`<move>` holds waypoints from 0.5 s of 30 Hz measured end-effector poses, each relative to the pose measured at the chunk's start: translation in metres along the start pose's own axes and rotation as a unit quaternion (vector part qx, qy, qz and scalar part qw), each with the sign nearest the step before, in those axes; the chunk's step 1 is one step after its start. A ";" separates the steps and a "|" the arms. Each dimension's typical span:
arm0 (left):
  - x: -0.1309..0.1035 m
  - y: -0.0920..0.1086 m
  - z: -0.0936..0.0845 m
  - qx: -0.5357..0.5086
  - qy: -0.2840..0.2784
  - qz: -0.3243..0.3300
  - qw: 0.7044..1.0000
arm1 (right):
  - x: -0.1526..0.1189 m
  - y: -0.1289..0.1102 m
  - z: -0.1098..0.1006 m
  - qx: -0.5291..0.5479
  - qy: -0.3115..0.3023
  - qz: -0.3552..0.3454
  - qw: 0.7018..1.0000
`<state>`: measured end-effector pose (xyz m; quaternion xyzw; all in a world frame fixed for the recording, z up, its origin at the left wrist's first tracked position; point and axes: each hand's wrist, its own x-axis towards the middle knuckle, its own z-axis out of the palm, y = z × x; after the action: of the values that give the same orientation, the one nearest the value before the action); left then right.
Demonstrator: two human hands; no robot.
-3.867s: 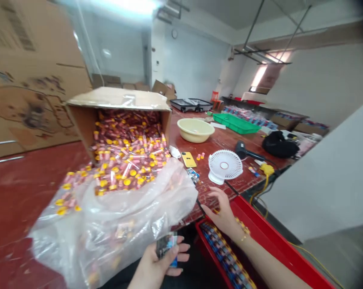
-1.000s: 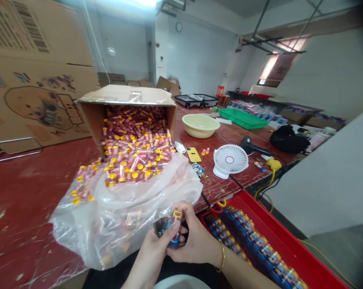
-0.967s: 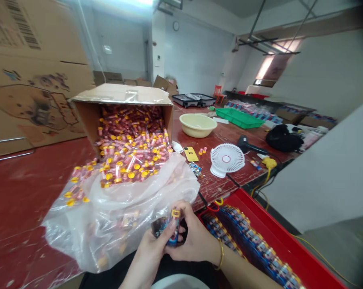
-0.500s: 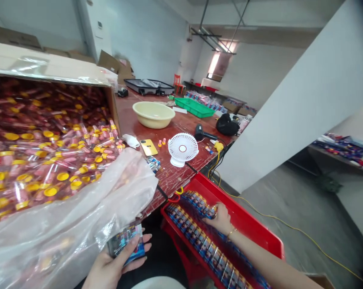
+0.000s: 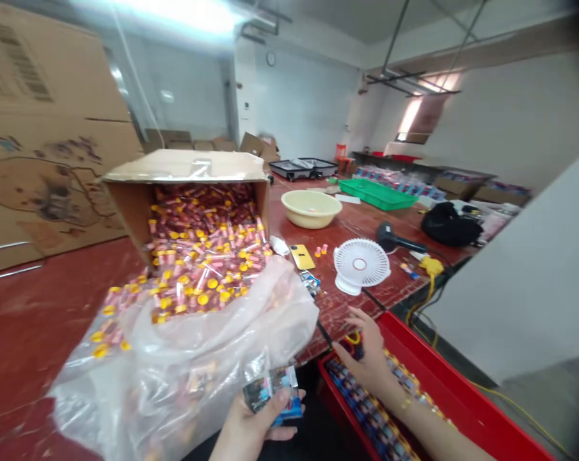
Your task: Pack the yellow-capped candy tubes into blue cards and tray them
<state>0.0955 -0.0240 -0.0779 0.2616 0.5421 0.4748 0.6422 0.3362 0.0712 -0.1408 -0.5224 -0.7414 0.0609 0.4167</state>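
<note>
My left hand [image 5: 245,426] is closed around a few flat, glossy blue-and-black printed packets [image 5: 265,396], just in front of a clear plastic liner bag [image 5: 174,368]. Above the near end of a red plastic bin [image 5: 466,384], my right hand [image 5: 370,358] has its fingers apart and nothing visible in them. Rows of similar blue and yellow packets [image 5: 363,413] stand upright in the bin. Yellow-handled scissors [image 5: 353,338] show partly behind my right hand. To the left, small pink tubes with yellow caps [image 5: 212,259] spill from a tipped carton [image 5: 126,221] onto the liner.
On the red table [image 5: 102,275] are a white fan [image 5: 361,264], a yellow phone [image 5: 302,257], a cream basin [image 5: 312,211], a green tray [image 5: 378,194] and a black handheld device [image 5: 397,238]. A large cardboard box [image 5: 54,147] stands left. A yellow cable [image 5: 514,410] crosses the floor.
My right hand has lifted off the packets in the bin and opened near the bin's table end. My view has swung left; my left hand still holds its packets.
</note>
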 end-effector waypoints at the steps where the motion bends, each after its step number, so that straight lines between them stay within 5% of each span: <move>1: -0.001 0.001 -0.004 -0.001 0.001 0.008 1.000 | 0.025 -0.027 0.016 0.051 -0.015 -0.049 0.997; 5: -0.010 0.003 -0.023 0.000 0.016 0.029 0.999 | 0.121 -0.121 0.098 0.154 -0.157 -0.135 0.966; 9: -0.021 0.008 -0.039 0.009 0.042 0.062 0.997 | 0.178 -0.165 0.175 0.142 -0.237 -0.138 0.951; 12: -0.026 0.012 -0.045 0.000 0.061 0.063 0.996 | 0.189 -0.168 0.197 0.143 -0.275 -0.130 0.942; 15: -0.028 0.015 -0.046 -0.009 0.063 0.054 0.996 | 0.183 -0.155 0.181 0.164 -0.269 -0.119 0.942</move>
<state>0.0485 -0.0512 -0.0645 0.2545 0.5622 0.5293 0.5822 0.0810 0.2157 -0.0750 -0.3191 -0.8625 0.2693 0.2860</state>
